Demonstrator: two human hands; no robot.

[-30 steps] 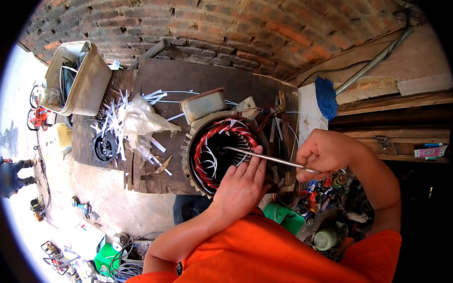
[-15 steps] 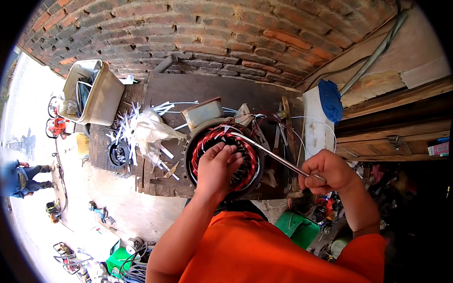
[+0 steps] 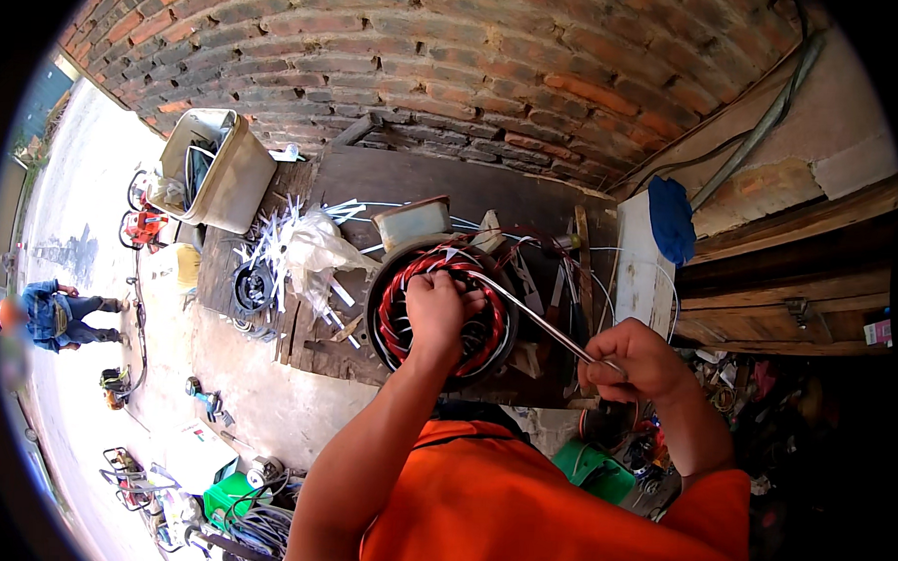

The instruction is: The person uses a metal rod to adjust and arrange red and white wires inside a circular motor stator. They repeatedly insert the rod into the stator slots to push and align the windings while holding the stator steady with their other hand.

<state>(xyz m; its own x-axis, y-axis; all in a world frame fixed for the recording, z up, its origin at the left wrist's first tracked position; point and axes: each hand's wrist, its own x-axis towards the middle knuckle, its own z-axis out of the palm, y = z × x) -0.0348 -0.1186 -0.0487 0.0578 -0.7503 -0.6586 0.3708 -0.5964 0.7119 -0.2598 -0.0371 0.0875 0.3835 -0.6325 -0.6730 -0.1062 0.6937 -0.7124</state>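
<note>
The right hand grips a metal rod — left hand at the red-wound stator, grip unclear.

A rough repair workshop can be recognised, opened onto bright ground at nine o'clock. A scuffed wooden desk is backed by a bare brick wall at twelve o'clock; on it, a motor wound with red wire is placed. A drill is seen at eight o'clock, and cables are heaped at seven.
</note>
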